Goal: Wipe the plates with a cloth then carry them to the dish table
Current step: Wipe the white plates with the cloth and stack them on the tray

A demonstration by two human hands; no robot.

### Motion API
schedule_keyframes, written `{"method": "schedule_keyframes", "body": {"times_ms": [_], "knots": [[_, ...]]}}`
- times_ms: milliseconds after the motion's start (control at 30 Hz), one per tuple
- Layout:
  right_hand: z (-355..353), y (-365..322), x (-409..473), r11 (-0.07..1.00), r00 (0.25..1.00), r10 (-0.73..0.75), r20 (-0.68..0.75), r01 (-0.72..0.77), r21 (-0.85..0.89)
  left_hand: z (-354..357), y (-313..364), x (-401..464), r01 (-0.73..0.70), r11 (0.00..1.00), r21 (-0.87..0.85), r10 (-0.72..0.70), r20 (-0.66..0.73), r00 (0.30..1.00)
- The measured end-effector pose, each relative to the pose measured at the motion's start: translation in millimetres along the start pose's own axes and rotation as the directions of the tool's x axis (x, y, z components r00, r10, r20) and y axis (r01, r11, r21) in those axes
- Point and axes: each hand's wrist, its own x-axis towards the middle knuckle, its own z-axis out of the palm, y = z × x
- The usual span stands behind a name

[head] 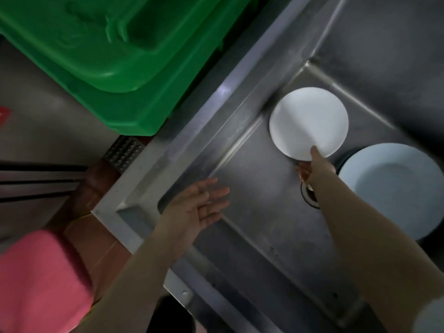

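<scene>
A small white plate [308,121] was pinched at its lower rim by the right hand [317,164] at centre-right; the left hand [199,205], empty and spread, lay lower left.

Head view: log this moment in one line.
right hand: pinches small plate over sink | left hand: open, empty | large plate: in sink | cloth: not seen

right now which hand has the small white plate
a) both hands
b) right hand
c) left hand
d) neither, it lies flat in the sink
b: the right hand pinches the near rim of the small white plate above the sink, while the left hand is open and holds nothing.
</scene>
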Motion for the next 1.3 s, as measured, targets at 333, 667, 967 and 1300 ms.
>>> {"method": "schedule_keyframes", "body": {"times_ms": [333,667,967,1300], "knots": [[-8.5,5.5,23.5,0.996,0.996,-0.086,-0.024,0.087,0.030,0.5,6.9,13.3,-0.003,0.993,0.117,-0.001,0.038,0.999],[-28.4,16.7,1.0,0.994,0.993,-0.040,0.108,0.029,0.105,8.4,13.7,0.0,-0.056,0.984,0.169,0.032,0.144,0.989],[-62.6,56.6,-63.2,0.967,0.960,-0.226,0.164,0.202,0.153,-17.3,41.2,-26.5,-0.156,0.974,0.161,0.111,0.258,0.960],[-97.8,50.4,-250.1,0.720,0.717,-0.690,0.105,0.662,0.209,-8.8,92.3,-44.3,-0.435,0.836,0.334,0.234,0.500,0.834]]}}
